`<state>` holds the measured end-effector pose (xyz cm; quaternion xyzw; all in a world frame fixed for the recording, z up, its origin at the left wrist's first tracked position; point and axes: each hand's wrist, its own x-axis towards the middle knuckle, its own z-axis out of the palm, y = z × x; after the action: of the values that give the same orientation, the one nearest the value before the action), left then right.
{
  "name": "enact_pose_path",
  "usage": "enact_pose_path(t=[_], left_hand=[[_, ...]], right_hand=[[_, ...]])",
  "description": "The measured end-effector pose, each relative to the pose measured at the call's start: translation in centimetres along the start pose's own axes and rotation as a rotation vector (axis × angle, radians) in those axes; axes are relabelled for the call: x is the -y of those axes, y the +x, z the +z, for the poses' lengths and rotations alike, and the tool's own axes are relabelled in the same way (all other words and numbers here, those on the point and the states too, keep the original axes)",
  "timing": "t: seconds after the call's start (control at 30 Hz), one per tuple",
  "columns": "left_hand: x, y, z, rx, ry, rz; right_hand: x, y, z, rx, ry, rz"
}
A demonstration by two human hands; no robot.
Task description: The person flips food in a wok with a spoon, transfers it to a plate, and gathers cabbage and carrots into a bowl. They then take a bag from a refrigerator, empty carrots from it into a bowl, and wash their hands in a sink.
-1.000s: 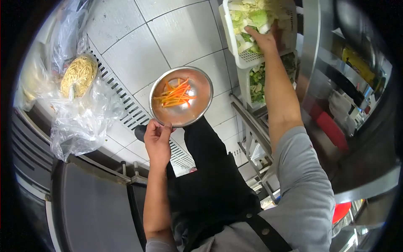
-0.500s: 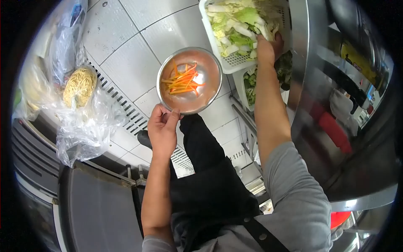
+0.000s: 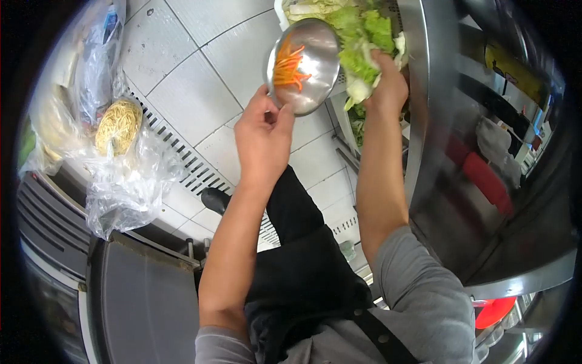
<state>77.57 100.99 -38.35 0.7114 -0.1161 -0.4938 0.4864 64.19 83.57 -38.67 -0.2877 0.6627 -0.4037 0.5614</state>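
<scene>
My left hand [image 3: 264, 134] grips the near rim of a steel bowl [image 3: 321, 57], thumb and fingers pinching its edge. The bowl is tilted, and orange carrot strips [image 3: 290, 68] lie gathered on its left side. On the right, my right hand [image 3: 387, 85] is closed on a bunch of green and pale cabbage leaves [image 3: 364, 51], held beside the bowl's right rim. Behind them, a white basket [image 3: 280, 13] holds more cut cabbage [image 3: 315, 8], partly hidden by the bowl.
A lower crate of dark green vegetables [image 3: 357, 126] sits under the basket. A steel counter [image 3: 418, 91] runs along the right. At left, a bag of noodles [image 3: 119, 128] and clear plastic bags [image 3: 130, 194] lie above a grey surface [image 3: 145, 291]. Below is white tiled floor [image 3: 188, 91].
My left hand has moved the bowl up and right, tilting it toward the basket. My right hand has lifted cabbage leaves out of the basket, close to the bowl.
</scene>
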Motion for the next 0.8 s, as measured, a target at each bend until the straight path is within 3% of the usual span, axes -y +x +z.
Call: enact_pose_path(t=[0.07, 0.13, 0.2, 0.27, 0.47, 0.53, 0.57, 0.6, 0.67, 0.7, 0.77, 0.8], left_hand=[[-0.4, 0.7, 1.5, -0.013, 0.080, 0.098], [-0.7, 1.2, 3.0, 0.047, 0.021, 0.102], [-0.4, 1.5, 4.0, 0.059, 0.007, 0.108], [0.6, 2.3, 4.6, 0.090, -0.006, -0.004], [0.9, 3.6, 4.5, 0.180, -0.153, -0.061], [0.6, 3.7, 4.4, 0.171, -0.152, -0.074], [0.5, 3.8, 4.2, 0.158, -0.149, -0.087], [0.8, 4.0, 3.8, 0.151, -0.149, -0.084], [1.8, 4.0, 2.8, 0.115, -0.336, -0.077], [1.9, 4.1, 2.0, 0.093, -0.339, -0.069], [1.8, 4.0, 0.7, 0.064, -0.338, -0.076], [1.6, 3.9, 0.0, 0.030, -0.338, -0.081]], right_hand=[[-0.8, -1.8, 0.8, 0.024, -0.022, -0.107], [-1.7, -3.0, 1.5, 0.010, -0.361, -0.277], [-3.4, -2.1, 1.5, 0.125, -0.788, -0.649], [-3.7, -1.7, 1.3, 0.298, -1.058, -0.639], [-0.7, -2.9, -0.2, 0.468, -1.046, -0.675], [-0.9, -2.9, -0.5, 0.569, -1.136, -0.811], [-0.8, -2.9, -0.7, 0.532, -1.019, -0.866], [-0.3, -2.5, -0.7, 0.539, -1.014, -0.869], [1.0, -2.0, -1.1, 0.285, -0.610, -0.497], [0.4, -1.2, -1.2, 0.283, -0.611, -0.492], [-2.0, 3.1, -1.0, 0.048, -0.818, -0.300], [-3.9, 5.9, -1.2, 0.054, -0.812, -0.302]])
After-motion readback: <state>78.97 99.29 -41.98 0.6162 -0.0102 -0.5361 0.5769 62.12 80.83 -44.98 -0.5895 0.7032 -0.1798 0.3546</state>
